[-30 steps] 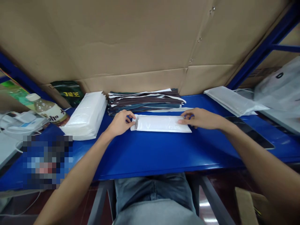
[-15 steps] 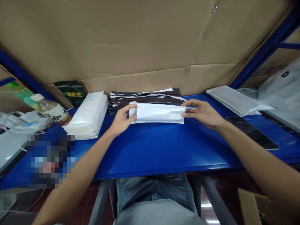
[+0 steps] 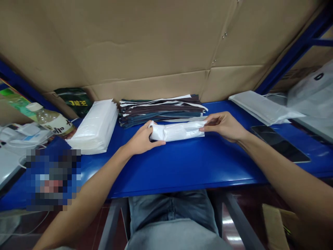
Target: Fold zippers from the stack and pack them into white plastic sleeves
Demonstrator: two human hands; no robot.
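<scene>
A long white plastic pouch (image 3: 179,132) lies crosswise between my hands, just above or on the blue table (image 3: 187,166). My left hand (image 3: 143,139) is closed around its left end, with the thumb along the near edge. At the other end, my right hand (image 3: 223,125) pinches the corner between thumb and fingers. The pouch looks creased and bent near the left; its contents cannot be made out. Behind it lies a pile of dark and white strips (image 3: 161,109). To the left is a stack of similar white pouches (image 3: 91,125).
A bottle (image 3: 50,119) and a dark green packet (image 3: 75,102) stand at the left, near white chargers and cables. On the right are a phone (image 3: 279,144), another white pouch (image 3: 262,106) and a plastic bag (image 3: 312,90). Cardboard (image 3: 130,45) walls the back.
My left hand has shifted right and wrapped further around the pouch's end, which is now crumpled. The pouch has come slightly nearer to me, showing more of the strips behind.
</scene>
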